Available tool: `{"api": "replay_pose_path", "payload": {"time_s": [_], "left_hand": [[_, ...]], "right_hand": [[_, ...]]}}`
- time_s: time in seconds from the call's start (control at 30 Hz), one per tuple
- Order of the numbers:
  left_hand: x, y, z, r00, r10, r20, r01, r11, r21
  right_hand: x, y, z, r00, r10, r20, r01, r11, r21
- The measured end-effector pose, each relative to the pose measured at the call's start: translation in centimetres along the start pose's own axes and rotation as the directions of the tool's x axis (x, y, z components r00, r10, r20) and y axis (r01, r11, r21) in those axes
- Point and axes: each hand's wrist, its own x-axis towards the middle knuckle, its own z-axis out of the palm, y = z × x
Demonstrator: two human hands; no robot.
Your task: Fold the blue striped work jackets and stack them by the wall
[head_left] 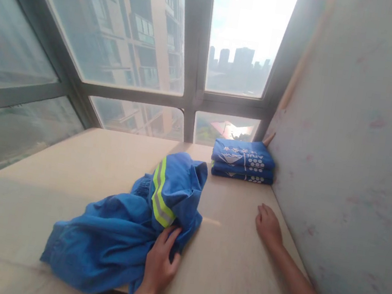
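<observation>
A crumpled blue work jacket lies on the pale wooden surface, left of centre. It has elastic cuffs and a yellow-and-grey reflective band. Part of it is bunched up into a hollow fold at its far end. My left hand is at its near right edge, with cloth between the thumb and the fingers; some fingertips are hidden in the folds. To the right, apart from the jacket, my right hand rests by the wall with its fingers curled together and nothing visible in them.
Folded blue garments with white print are stacked at the far right corner, against the wall. Windows with grey frames close off the back and the left. The wooden surface ends at a near edge in front of me.
</observation>
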Motion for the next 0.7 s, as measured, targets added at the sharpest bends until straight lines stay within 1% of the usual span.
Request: {"api": "replay_pose_path", "payload": {"time_s": [0.1, 0.17, 0.23, 0.27, 0.3, 0.37, 0.43, 0.47, 0.5, 0.53, 0.57, 0.6, 0.63, 0.67, 0.7], "left_hand": [[-3.1, 1.2, -0.1, 0.996, -0.012, 0.085, 0.031, 0.971, -0.238], [-4.5, 1.7, -1.2, 0.984, -0.03, 0.174, 0.102, 0.9, -0.425], [-5.3, 2.0, -3.1, 0.956, -0.063, 0.287, 0.227, 0.777, -0.587], [-5.6, 2.0, -4.3, 0.937, -0.1, 0.336, 0.306, 0.701, -0.644], [-5.9, 2.0, -5.6, 0.917, -0.161, 0.366, 0.382, 0.618, -0.687], [-6.5, 1.8, -8.1, 0.864, -0.349, 0.363, 0.492, 0.432, -0.756], [-6.9, 1.2, -10.1, 0.773, -0.548, 0.321, 0.521, 0.259, -0.813], [-6.9, 0.9, -10.9, 0.728, -0.617, 0.3, 0.515, 0.203, -0.833], [-6.9, 0.6, -11.6, 0.695, -0.664, 0.275, 0.505, 0.179, -0.845], [-6.6, 0.3, -12.3, 0.679, -0.691, 0.247, 0.496, 0.185, -0.848], [-6.2, 0.0, -12.9, 0.675, -0.707, 0.213, 0.493, 0.217, -0.843], [-5.6, -0.1, -13.6, 0.679, -0.714, 0.167, 0.491, 0.274, -0.827], [-5.0, -0.2, -14.3, 0.692, -0.715, 0.105, 0.488, 0.354, -0.798], [-4.3, -0.1, -15.2, 0.716, -0.698, 0.023, 0.474, 0.461, -0.75], [-3.5, 0.0, -16.1, 0.754, -0.652, -0.078, 0.439, 0.589, -0.679]], "right_hand": [[0.0, -0.1, 0.0, 0.999, 0.024, -0.022, -0.023, 0.998, 0.064], [-0.1, -0.6, -0.1, 0.999, 0.027, -0.029, -0.024, 0.995, 0.096], [-0.6, -1.8, -0.2, 1.0, 0.007, -0.01, -0.005, 0.988, 0.153], [-1.1, -2.8, -0.3, 1.0, -0.002, 0.008, 0.0, 0.978, 0.208], [-1.7, -3.9, -0.3, 1.0, 0.0, 0.031, -0.008, 0.959, 0.284], [-3.2, -6.4, -0.4, 0.995, 0.058, 0.084, -0.091, 0.875, 0.475], [-4.7, -9.1, -0.6, 0.974, 0.175, 0.146, -0.227, 0.761, 0.608], [-5.3, -10.3, -0.9, 0.956, 0.237, 0.17, -0.29, 0.716, 0.635], [-5.8, -11.3, -1.2, 0.94, 0.29, 0.181, -0.336, 0.69, 0.641], [-6.1, -12.1, -1.7, 0.929, 0.326, 0.176, -0.361, 0.685, 0.633], [-6.1, -12.8, -2.4, 0.925, 0.345, 0.16, -0.366, 0.694, 0.62], [-5.9, -13.3, -3.4, 0.929, 0.345, 0.137, -0.353, 0.709, 0.611], [-5.4, -13.8, -4.5, 0.939, 0.328, 0.106, -0.322, 0.725, 0.609], [-4.7, -14.1, -5.9, 0.953, 0.295, 0.064, -0.272, 0.746, 0.608], [-3.7, -14.5, -7.6, 0.969, 0.248, 0.01, -0.204, 0.774, 0.599]]}}
